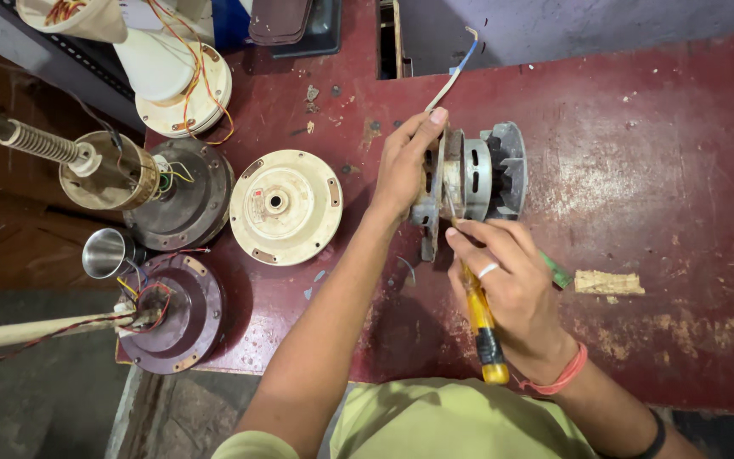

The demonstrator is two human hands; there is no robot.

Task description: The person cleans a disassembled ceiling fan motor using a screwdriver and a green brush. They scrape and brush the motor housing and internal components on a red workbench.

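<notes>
At the left edge of the dark red workbench [639, 170] the room is crowded. A shiny metal cup [105, 252] sits by the edge, with a maroon fan motor housing [176, 316] below it, its red and yellow wires showing. Above stand a grey motor housing [187, 197] and a brass-coloured winding on a rod [108, 170]. A cream round motor cover [285, 206] lies flat just right of these, and a white fan body [182, 81] stands at the top left.

The left hand [403, 166] comes next, fingers spread and pressed on the left face of a small grey electric motor [473, 178], which stands on its side near the middle of the bench. A white and blue wire [454, 72] rises from the motor past the fingertips.

The right hand [511, 285] lies just below the motor, fingers closed round a yellow-handled screwdriver [479, 327]; its tip meets the lower left of the motor. A ring and a red wrist thread show.

Right of the hands the bench has open room, apart from a pale torn scrap [609, 282] and worn patches along the near edge.
</notes>
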